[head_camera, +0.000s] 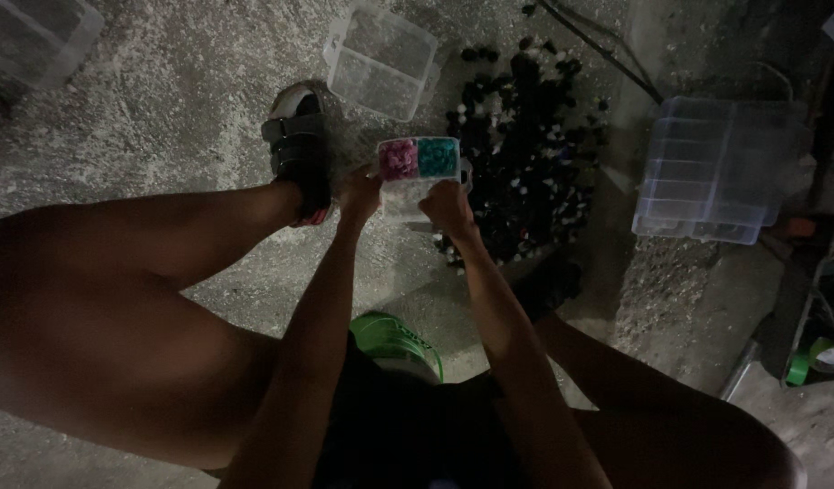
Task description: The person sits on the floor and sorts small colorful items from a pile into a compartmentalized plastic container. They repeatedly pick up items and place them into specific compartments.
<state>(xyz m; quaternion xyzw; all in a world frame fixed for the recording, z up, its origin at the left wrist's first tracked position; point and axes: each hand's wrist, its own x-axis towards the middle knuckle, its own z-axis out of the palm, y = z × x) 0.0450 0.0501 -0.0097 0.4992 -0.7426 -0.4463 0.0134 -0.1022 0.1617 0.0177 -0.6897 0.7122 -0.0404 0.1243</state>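
Near the middle of the frame, slightly above centre, both hands grip a small clear plastic compartment box [419, 172] holding pink pieces in its left cell and teal pieces in its right. The left hand [361, 195] clasps the box's left side; the right hand [447, 206] closes on its lower right edge. Just right of the box lies a heap of small dark pieces [525, 154] on the rough concrete floor [163, 100]. An empty clear plastic tub [380, 59] sits above, and a black strapped sandal [299, 149] to the left.

Clear box [419, 172]: pink + teal bits
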